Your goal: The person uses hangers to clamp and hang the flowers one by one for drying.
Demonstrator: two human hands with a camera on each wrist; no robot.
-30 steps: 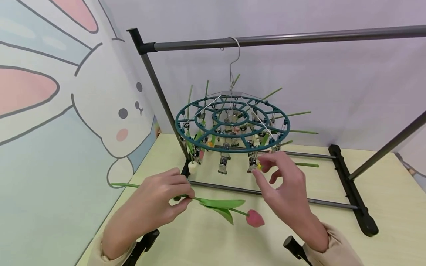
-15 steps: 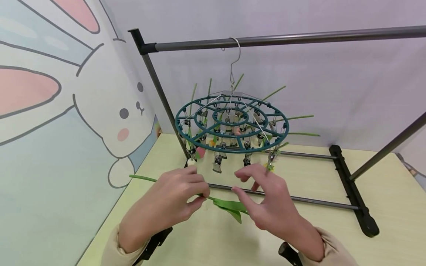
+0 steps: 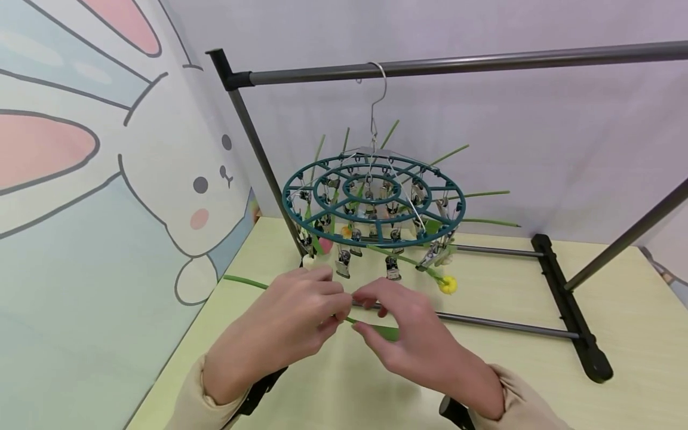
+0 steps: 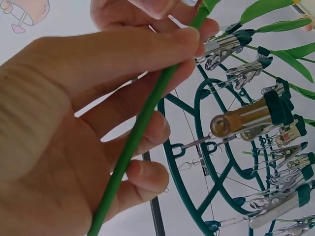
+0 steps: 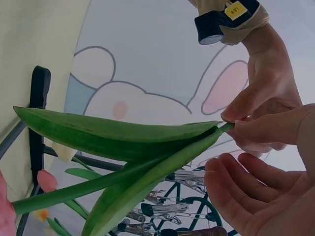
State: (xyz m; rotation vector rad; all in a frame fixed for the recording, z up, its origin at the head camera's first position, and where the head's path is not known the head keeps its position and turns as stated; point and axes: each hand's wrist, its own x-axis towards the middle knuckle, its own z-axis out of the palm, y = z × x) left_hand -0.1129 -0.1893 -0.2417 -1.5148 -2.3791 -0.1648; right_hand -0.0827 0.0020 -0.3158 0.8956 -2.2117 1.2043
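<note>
My left hand pinches the green stem of a pink artificial tulip between thumb and fingers. The stem slants across the palm in the left wrist view. Its long leaves spread out in the right wrist view, with part of the pink bloom at the left edge. Close beside the left fingertips is my right hand, its thumb and fingers apart around the stem just below the leaves; whether the thumb touches it I cannot tell. Above both hands hangs a round green clip hanger with metal clips.
The hanger hooks onto a dark metal rack bar. Several other flowers sit in its clips, including a yellow flower at the front right. The rack's lower bars stand over a pale tabletop. A rabbit drawing covers the left wall.
My left hand has moved right and slightly up with the tulip. The right hand has come left and down, away from the clips to the stem. The hanger has turned, and the yellow flower shows more.
</note>
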